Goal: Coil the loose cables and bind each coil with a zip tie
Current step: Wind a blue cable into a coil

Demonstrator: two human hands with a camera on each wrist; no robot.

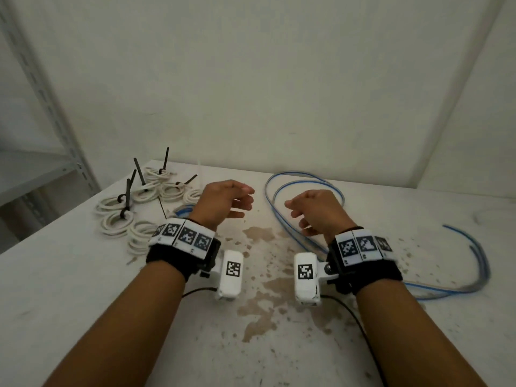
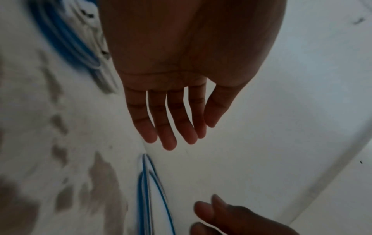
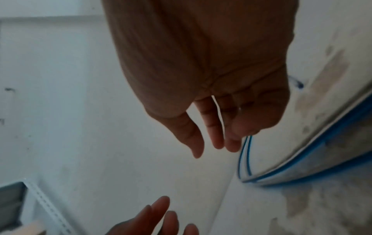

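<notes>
We hold both hands above the stained table (image 1: 83,289), palms turned toward each other at the centre of the head view. Our left hand (image 1: 223,202) has its fingers straight and relaxed and holds nothing; our right hand (image 1: 315,212) hangs loosely curled, also empty, though in the right wrist view its fingertips (image 3: 231,144) sit just in front of a cable strand. The loose blue-and-white cable (image 1: 304,177) lies in wide loops at the centre right, trailing to the right edge. At the upper left sit the white coils (image 1: 117,222), each already bound with a black zip tie (image 1: 128,191), grouped out of the working space. We judge the hands are poised to gather the blue cable next.
</notes>
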